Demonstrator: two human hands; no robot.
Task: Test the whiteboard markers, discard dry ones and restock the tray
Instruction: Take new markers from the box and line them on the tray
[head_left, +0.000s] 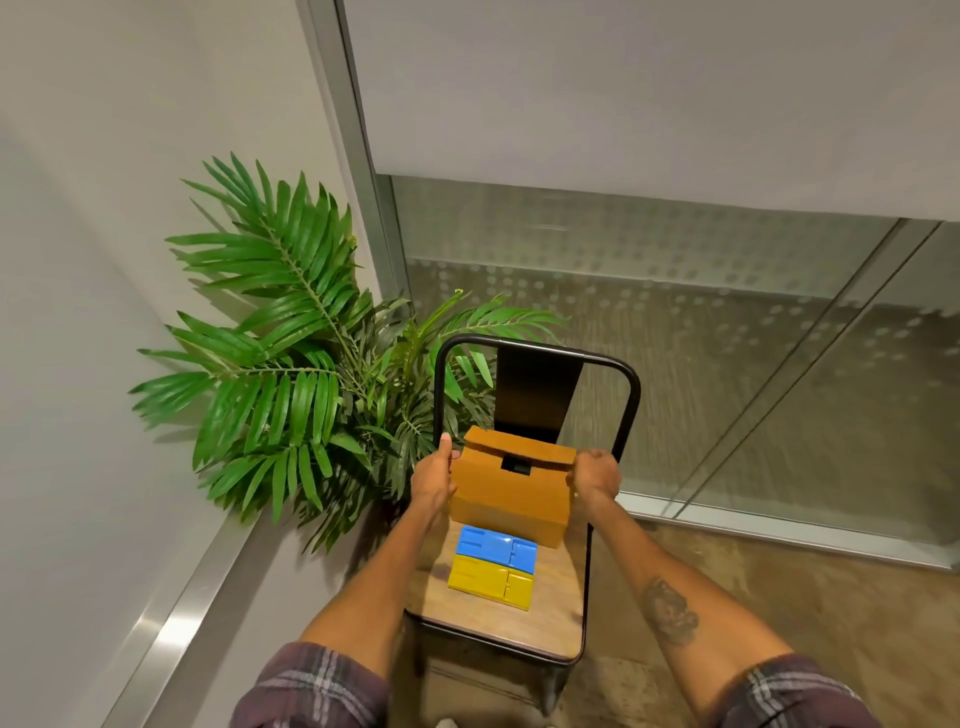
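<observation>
Low in the frame's centre, the left hand (434, 480) and right hand (597, 475) grip a brown cardboard box (511, 493), its tabbed flap closed, on the chair seat (498, 621).

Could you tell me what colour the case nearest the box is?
Blue, clearest in the head view.

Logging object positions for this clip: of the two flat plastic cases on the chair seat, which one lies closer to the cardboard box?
The blue case. It sits right against the cardboard box, while the yellow case lies on its near side, toward the seat's front edge.
</observation>
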